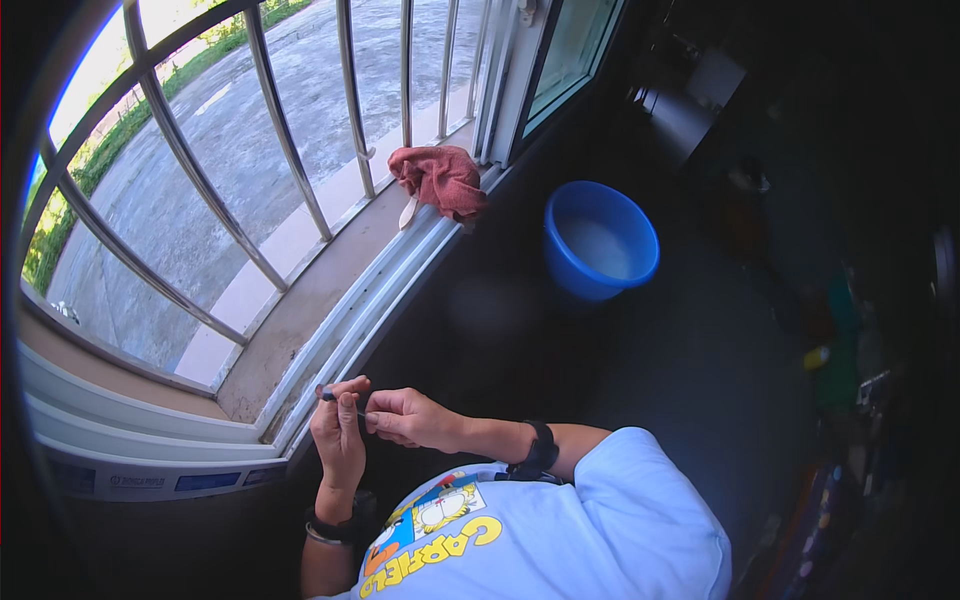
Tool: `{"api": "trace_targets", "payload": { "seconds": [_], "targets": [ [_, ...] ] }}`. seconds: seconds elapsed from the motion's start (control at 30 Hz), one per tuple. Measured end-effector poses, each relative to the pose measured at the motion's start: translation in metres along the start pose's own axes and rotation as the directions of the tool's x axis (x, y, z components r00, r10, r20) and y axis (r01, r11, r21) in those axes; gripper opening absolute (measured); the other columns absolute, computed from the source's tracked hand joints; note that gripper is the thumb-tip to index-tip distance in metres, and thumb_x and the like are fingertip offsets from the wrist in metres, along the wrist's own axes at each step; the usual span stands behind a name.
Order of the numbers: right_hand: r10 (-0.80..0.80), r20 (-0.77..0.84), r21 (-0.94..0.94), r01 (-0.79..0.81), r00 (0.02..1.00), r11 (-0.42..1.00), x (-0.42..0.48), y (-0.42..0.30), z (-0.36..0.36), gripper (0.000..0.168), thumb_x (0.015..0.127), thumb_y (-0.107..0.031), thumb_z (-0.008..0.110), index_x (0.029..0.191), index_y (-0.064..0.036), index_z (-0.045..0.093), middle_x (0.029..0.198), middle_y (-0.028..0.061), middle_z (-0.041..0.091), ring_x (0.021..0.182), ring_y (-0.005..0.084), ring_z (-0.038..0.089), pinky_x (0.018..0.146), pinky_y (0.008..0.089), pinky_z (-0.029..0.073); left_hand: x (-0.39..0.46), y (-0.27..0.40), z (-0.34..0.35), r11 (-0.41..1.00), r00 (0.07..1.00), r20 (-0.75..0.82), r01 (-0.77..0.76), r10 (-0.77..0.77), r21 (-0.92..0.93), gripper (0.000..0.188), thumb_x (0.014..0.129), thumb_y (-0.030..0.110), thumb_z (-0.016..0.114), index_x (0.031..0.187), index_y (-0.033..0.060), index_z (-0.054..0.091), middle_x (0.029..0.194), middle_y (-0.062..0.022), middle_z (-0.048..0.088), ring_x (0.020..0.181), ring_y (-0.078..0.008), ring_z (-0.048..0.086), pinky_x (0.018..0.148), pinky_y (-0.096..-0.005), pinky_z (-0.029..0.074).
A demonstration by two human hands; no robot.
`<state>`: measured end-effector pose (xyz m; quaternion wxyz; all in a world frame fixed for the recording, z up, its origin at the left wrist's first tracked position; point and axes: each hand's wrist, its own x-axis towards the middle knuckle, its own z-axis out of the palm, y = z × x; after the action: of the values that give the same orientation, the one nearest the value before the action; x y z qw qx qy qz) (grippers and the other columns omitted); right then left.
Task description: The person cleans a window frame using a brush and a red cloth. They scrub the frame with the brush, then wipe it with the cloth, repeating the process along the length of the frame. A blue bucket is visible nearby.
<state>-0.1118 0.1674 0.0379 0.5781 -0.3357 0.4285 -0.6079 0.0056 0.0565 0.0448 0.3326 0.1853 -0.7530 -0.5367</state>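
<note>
A slim, dark tool-like object passes across both hands, and its exact kind cannot be told. My left hand is raised at the near end of the white window track, with the object's dark end showing at its fingers. Close beside it on the right, my right hand pinches the object's other end between thumb and fingers. Farther along the track lies a crumpled reddish cloth. From under it sticks out the pale end of a flat stick or handle.
A blue plastic basin holding cloudy liquid stands right of the window. Metal bars rise along the outer sill, which carries dirt. A sliding glass pane sits at the far end. The right side is dark, with indistinct items.
</note>
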Motion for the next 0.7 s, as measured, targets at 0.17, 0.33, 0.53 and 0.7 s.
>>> {"api": "trace_targets", "payload": {
  "seconds": [0.17,0.33,0.53,0.7],
  "targets": [
    [-0.005,-0.116,-0.141,-0.012,0.993,0.99,-0.017,-0.006,-0.01,0.018,0.099,-0.018,0.049,0.086,-0.006,0.053,0.06,-0.0043,0.045,0.047,0.0041,0.042,0.043,0.0204,0.035,0.013,-0.012,0.017,0.907,0.97,0.113,0.241,-0.214,-0.346,0.042,0.102,0.032,0.044,0.097,-0.002,0.067,0.084,-0.0097,0.069,0.08,-0.0159,0.065,0.075,-0.0278,0.049],
    [-0.045,-0.169,-0.261,-0.001,0.985,0.965,-0.032,-0.014,-0.024,0.017,0.098,-0.015,0.049,0.085,-0.005,0.053,0.058,-0.0025,0.047,0.049,0.0049,0.045,0.044,0.0224,0.038,0.027,-0.015,0.035,0.873,0.957,0.109,0.291,-0.27,-0.392,0.039,0.1,0.032,0.048,0.09,-0.0004,0.067,0.079,-0.0097,0.068,0.076,-0.0137,0.066,0.069,-0.0251,0.049],
    [-0.134,-0.195,-0.475,0.026,0.972,0.88,-0.052,-0.025,-0.051,0.018,0.097,-0.014,0.052,0.083,-0.003,0.056,0.058,-0.0022,0.049,0.051,0.0054,0.047,0.047,0.023,0.038,0.034,-0.018,0.042,0.896,0.962,0.062,0.271,-0.267,-0.351,0.048,0.1,0.039,0.045,0.086,-0.0005,0.067,0.076,-0.0084,0.067,0.07,-0.0115,0.064,0.061,-0.0237,0.048],
    [0.165,-0.273,-0.279,-0.243,0.948,0.929,-0.09,-0.02,-0.106,0.019,0.094,-0.02,0.056,0.082,-0.006,0.062,0.057,-0.0028,0.049,0.052,0.0044,0.048,0.05,0.0222,0.041,0.039,-0.039,0.015,0.975,0.975,-0.154,0.131,-0.16,-0.182,0.047,0.1,0.035,0.048,0.071,0.0003,0.062,0.067,-0.0062,0.063,0.062,-0.0092,0.055,0.06,-0.0241,0.043]
  ]
}}
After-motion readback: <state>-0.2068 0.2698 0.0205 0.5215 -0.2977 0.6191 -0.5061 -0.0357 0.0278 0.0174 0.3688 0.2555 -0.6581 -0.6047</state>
